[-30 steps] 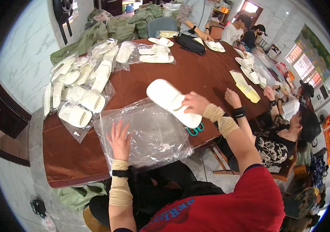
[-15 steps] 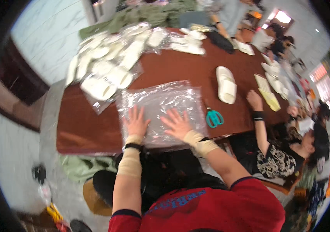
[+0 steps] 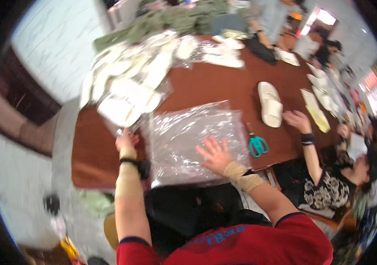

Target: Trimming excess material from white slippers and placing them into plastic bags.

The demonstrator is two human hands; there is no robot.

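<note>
**Left hand point(image 3: 127, 141) leaves clear plastic point(image 3: 179, 137) for bagged slippers point(image 3: 124, 101)**

Lifted off the clear plastic, where both hands lay half a second ago, the left hand reaches past its left edge to the near end of the bagged slippers, heaped above and left of the plastic. Blur hides whether its fingers pinch the wrapping or merely touch it, so the grip cannot be told. The right hand point(image 3: 216, 155) stays on the right half of the clear plastic, palm down, fingers spread wide and holding nothing; the broad spread seems to keep the slick film flat.

Just beside the plastic's right edge lie teal-handled scissors point(image 3: 258, 145), handles toward the person, apparently placed to be within reach yet off the film. Farther right of the plastic and higher, a loose white slipper point(image 3: 271, 106) rests on the brown-covered worktop point(image 3: 104, 154), a spot that appears to keep it separate from the wrapped heap. Right again of the plastic, a co-worker's hand point(image 3: 298, 121) is near that slipper, apparently not holding it; a pale yellow strip point(image 3: 316, 111) lies beyond.
</note>
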